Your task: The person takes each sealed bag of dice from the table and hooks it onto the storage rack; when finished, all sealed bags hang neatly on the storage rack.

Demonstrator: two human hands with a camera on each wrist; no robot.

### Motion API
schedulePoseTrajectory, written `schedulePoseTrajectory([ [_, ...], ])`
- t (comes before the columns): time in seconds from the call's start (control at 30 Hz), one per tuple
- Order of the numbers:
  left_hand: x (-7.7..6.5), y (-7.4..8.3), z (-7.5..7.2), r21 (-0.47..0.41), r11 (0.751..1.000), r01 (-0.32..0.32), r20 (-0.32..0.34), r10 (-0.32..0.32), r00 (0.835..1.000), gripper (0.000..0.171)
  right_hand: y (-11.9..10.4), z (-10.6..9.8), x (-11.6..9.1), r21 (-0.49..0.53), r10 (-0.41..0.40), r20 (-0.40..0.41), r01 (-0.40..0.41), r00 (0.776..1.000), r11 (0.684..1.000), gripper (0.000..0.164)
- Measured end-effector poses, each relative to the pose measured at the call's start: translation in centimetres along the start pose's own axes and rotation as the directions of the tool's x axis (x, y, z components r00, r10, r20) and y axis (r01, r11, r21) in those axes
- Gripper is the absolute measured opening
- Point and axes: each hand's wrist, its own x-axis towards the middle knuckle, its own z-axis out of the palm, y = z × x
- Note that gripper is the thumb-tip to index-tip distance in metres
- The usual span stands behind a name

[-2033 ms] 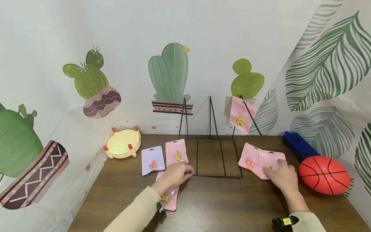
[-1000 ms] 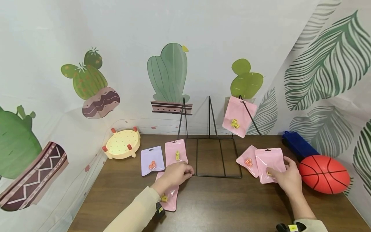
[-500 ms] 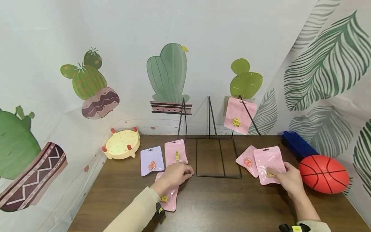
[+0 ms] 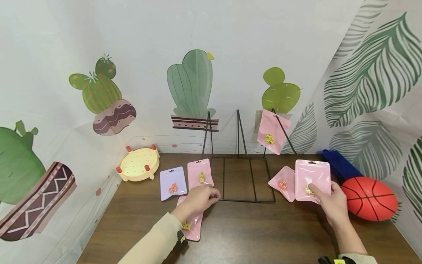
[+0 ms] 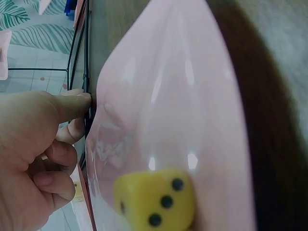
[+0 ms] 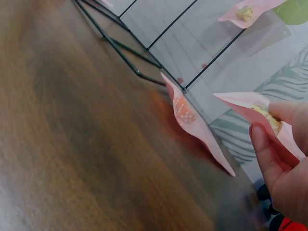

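My left hand (image 4: 202, 198) pinches the front left corner of the black wire rack (image 4: 252, 179). In the left wrist view its thumb and fingers meet at the dark wire (image 5: 85, 57). Beneath that arm lies a pink pouch (image 4: 196, 229) with yellow dice. My right hand (image 4: 334, 203) holds a pink zip pouch (image 4: 314, 174) with yellow dice, thumb on its front; the right wrist view shows this pouch (image 6: 243, 102) lifted off the table. Just left of it lies a pink pouch (image 4: 285, 176) with orange dice. Another pink pouch (image 4: 275, 126) hangs from the rack's right hook.
A lilac pouch (image 4: 171, 176) with orange dice and a pink pouch (image 4: 197, 167) lie left of the rack. Further left is a yellow round stand (image 4: 140, 163) with red-tipped legs. A blue item (image 4: 341, 165) and a red basketball-patterned ball (image 4: 369, 198) sit at the right.
My right hand has picked up the pink pouch, separating it from the orange-dice pouch, then raised it slightly to the right. The hanging pouch swings on its hook. The left hand stays put.
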Motion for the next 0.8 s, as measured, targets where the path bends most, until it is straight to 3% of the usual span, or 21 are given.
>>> schedulePoseTrajectory([
  [0.17,0.0,-0.1,0.0,0.003,1.000,-0.006,-0.003,0.006,1.000,0.008,-0.9,0.2,-0.4,0.287,-0.025,0.003,0.023,1.000,0.958,0.044],
  [0.47,0.0,0.0,0.0,-0.001,1.000,-0.008,-0.006,0.008,1.000,0.008,-2.8,0.3,-1.6,0.405,-0.171,0.004,0.155,0.985,0.901,0.046],
  [0.67,0.0,0.0,0.0,-0.002,1.000,-0.012,-0.006,0.012,1.000,0.008,-4.4,0.2,-2.7,0.552,-0.368,0.073,0.270,0.927,0.789,0.047],
  [0.8,0.0,-0.1,0.1,0.002,1.000,-0.012,-0.008,0.012,1.000,0.008,-5.5,0.1,-3.3,0.573,-0.465,0.110,0.327,0.878,0.752,0.049],
])
